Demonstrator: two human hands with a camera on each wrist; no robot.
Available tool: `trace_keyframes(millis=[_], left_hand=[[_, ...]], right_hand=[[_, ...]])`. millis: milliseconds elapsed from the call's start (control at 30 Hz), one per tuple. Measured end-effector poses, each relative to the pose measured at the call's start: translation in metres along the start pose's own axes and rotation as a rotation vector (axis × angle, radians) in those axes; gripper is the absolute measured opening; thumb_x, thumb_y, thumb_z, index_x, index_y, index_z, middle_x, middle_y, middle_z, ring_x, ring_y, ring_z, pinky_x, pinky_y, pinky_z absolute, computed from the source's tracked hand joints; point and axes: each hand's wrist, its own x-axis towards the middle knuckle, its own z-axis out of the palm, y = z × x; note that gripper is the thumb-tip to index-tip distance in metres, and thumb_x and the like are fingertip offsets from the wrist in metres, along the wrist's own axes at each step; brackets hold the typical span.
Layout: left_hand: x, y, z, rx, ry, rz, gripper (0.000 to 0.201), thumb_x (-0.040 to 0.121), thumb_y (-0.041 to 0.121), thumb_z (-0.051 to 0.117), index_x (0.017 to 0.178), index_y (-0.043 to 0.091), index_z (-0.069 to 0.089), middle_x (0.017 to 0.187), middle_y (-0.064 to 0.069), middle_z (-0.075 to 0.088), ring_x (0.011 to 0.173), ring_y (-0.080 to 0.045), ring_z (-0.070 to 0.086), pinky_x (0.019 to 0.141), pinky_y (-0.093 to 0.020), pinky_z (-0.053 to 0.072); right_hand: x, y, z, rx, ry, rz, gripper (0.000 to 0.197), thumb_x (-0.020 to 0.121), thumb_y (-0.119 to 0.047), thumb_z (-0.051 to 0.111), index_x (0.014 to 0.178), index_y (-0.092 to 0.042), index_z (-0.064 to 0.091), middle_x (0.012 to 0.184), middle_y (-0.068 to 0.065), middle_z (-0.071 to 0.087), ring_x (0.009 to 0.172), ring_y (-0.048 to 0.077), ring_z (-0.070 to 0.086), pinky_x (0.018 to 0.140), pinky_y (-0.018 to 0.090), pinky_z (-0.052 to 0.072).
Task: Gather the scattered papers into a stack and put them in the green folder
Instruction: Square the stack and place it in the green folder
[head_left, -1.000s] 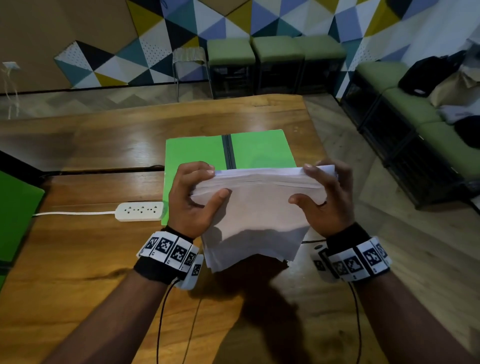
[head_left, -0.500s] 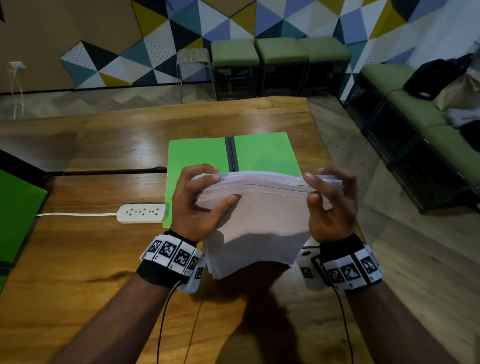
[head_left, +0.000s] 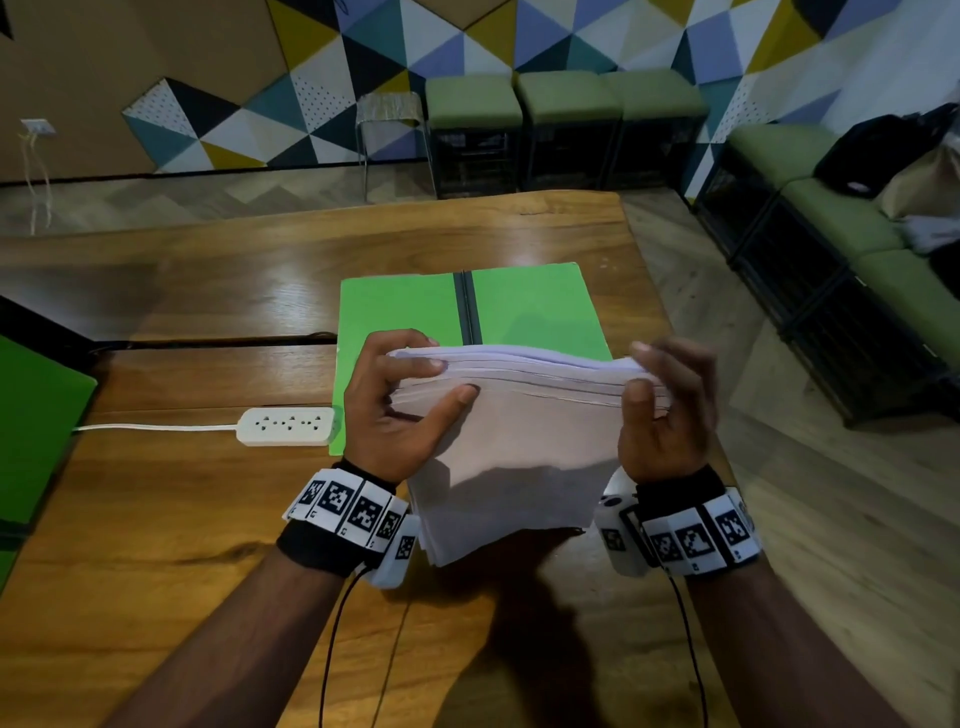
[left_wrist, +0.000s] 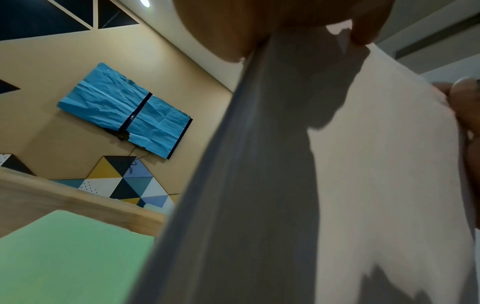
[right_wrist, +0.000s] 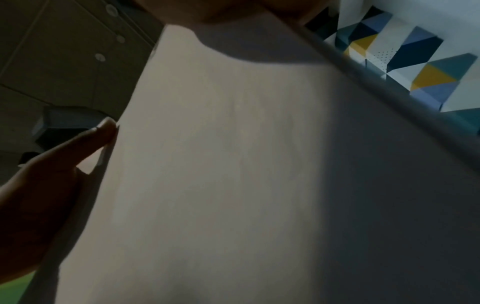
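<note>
A thick stack of white papers (head_left: 519, 447) stands on its lower edge on the wooden table (head_left: 156, 545), tilted toward me. My left hand (head_left: 400, 400) grips its upper left corner, fingers over the top edge and thumb on the near face. My right hand (head_left: 660, 405) grips the upper right corner the same way. Behind the stack the green folder (head_left: 530, 306) lies open and flat, with a dark spine down its middle. The stack (left_wrist: 350, 164) fills most of the left wrist view, and the stack (right_wrist: 233, 164) fills the right wrist view as well.
A white power strip (head_left: 285, 426) with its cable lies left of the folder. Another green sheet (head_left: 31, 441) sits at the table's left edge. The table's right edge runs close to my right hand. Green stools (head_left: 561, 98) and a bench (head_left: 831, 223) stand beyond.
The stack has tipped a little more toward me, so its top edge shows thicker. My right hand has shifted slightly inward along the top corner. Both hands keep their hold.
</note>
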Motion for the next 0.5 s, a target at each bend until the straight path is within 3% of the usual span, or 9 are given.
trace_keyframes(millis=[100,200,267,333,367,433,467,500], left_hand=[[0.001,0.003,0.001,-0.026,-0.022,0.023,0.052,0.068,0.018,0.083,0.107,0.013,0.050,0.103,-0.015,0.054,0.098,-0.018,0.060,0.084,-0.033,0.048],[-0.001,0.006,0.003,-0.043,0.060,-0.078,0.077,0.061,0.014,0.085,0.120,0.020,0.037,0.105,-0.013,0.057,0.102,-0.014,0.059,0.089,-0.029,0.046],[-0.012,0.004,0.004,-0.150,0.079,-0.309,0.081,0.060,0.014,0.085,0.124,0.018,0.036,0.106,-0.001,0.066,0.104,-0.011,0.063,0.091,-0.029,0.049],[-0.023,0.007,0.010,-0.252,0.060,-0.592,0.060,0.061,0.012,0.088,0.111,0.021,0.057,0.094,0.015,0.073,0.094,-0.002,0.068,0.081,-0.024,0.056],[-0.026,0.005,0.013,-0.235,0.065,-0.656,0.048,0.063,0.009,0.088,0.102,0.021,0.063,0.088,0.021,0.073,0.088,0.002,0.069,0.077,-0.022,0.057],[-0.032,-0.003,0.015,-0.221,0.082,-0.694,0.038,0.066,0.002,0.084,0.097,0.017,0.067,0.085,0.022,0.073,0.085,0.001,0.070,0.074,-0.018,0.056],[-0.034,-0.008,0.014,-0.232,0.096,-0.695,0.040,0.065,0.006,0.086,0.099,0.013,0.068,0.087,0.018,0.074,0.087,-0.002,0.070,0.075,-0.018,0.055],[-0.037,-0.012,0.012,-0.234,0.095,-0.695,0.045,0.062,0.013,0.087,0.102,0.010,0.067,0.090,0.015,0.075,0.089,-0.005,0.071,0.076,-0.020,0.055]], right_hand=[[0.003,0.002,-0.001,-0.102,-0.018,0.023,0.025,0.098,-0.031,0.046,0.098,-0.010,0.058,0.091,0.010,0.044,0.082,0.002,0.043,0.077,0.007,0.036],[0.003,0.003,0.007,-0.098,0.063,0.076,0.017,0.094,-0.027,0.055,0.094,-0.011,0.060,0.089,0.000,0.048,0.081,0.004,0.047,0.078,0.006,0.039],[0.002,0.003,0.010,-0.086,0.106,0.101,0.014,0.093,-0.024,0.058,0.092,-0.010,0.061,0.090,-0.011,0.049,0.081,0.000,0.048,0.077,0.008,0.040],[0.002,0.001,0.010,-0.009,0.125,0.177,0.016,0.094,-0.024,0.056,0.095,-0.009,0.061,0.092,-0.003,0.050,0.088,-0.002,0.050,0.078,0.013,0.041],[0.001,0.004,0.010,0.042,0.116,0.233,0.018,0.095,-0.025,0.053,0.100,-0.009,0.059,0.095,0.002,0.050,0.092,-0.001,0.050,0.080,0.016,0.042],[-0.008,0.009,0.009,0.104,0.095,0.462,0.024,0.090,-0.023,0.046,0.113,-0.016,0.049,0.105,-0.002,0.048,0.099,-0.005,0.049,0.086,0.016,0.041],[-0.014,0.010,0.011,0.129,0.098,0.651,0.030,0.083,-0.023,0.044,0.112,-0.024,0.044,0.104,-0.009,0.045,0.095,-0.012,0.049,0.083,0.010,0.040],[-0.022,0.010,0.013,0.154,0.077,0.852,0.026,0.076,-0.025,0.041,0.102,-0.028,0.042,0.095,-0.014,0.044,0.084,-0.013,0.051,0.073,0.006,0.040]])
